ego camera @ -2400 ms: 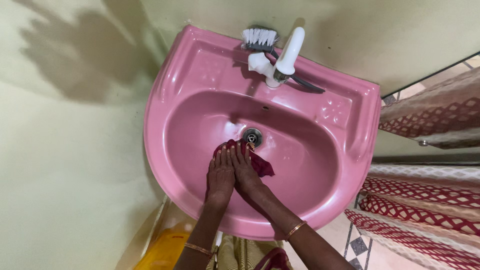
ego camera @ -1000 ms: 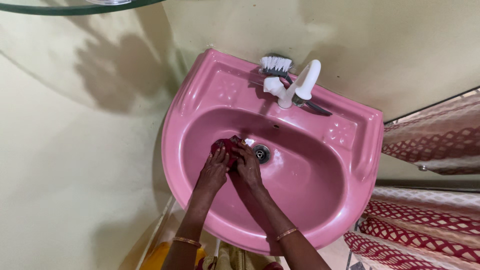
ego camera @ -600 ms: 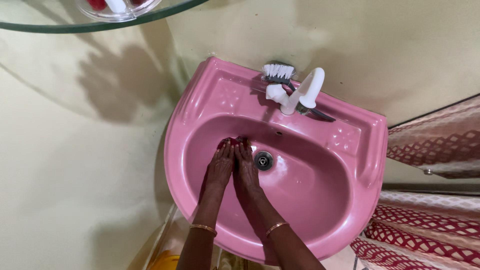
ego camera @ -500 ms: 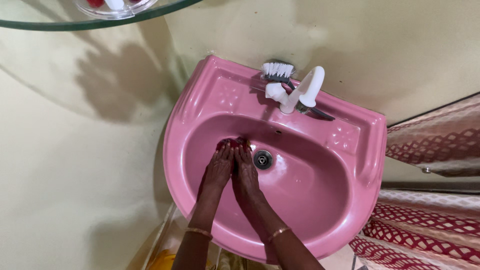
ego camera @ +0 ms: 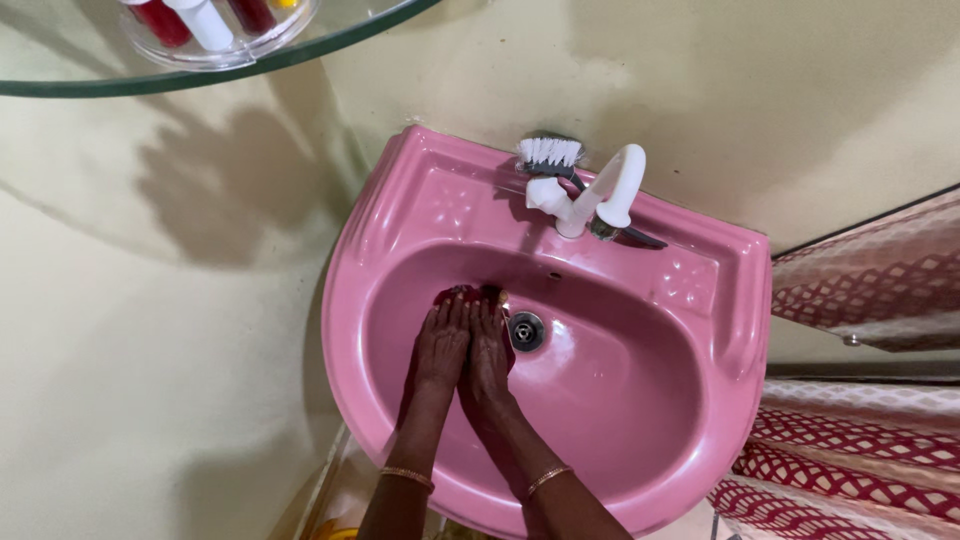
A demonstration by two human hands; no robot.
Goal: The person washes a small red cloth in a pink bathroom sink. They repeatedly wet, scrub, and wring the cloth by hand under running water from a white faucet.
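pressing a dark red cloth [ego camera: 452, 296] flat with both hands' fingers [ego camera: 447, 322] extended in the glossy pink ceramic basin [ego camera: 640, 400], we judge it could slide into the round metal drain [ego camera: 526, 330] just right.

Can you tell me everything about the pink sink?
The pink sink is a glossy, rounded basin, ceramic by the look of it, fixed against a pale yellow wall. Small raised flower patterns mark its back ledge. A metal drain sits in the bowl's middle. On the ledge stands a white tap with a brush lying behind it. Inside the bowl, the left hand and right hand press side by side, flat on a dark red cloth just left of the drain.
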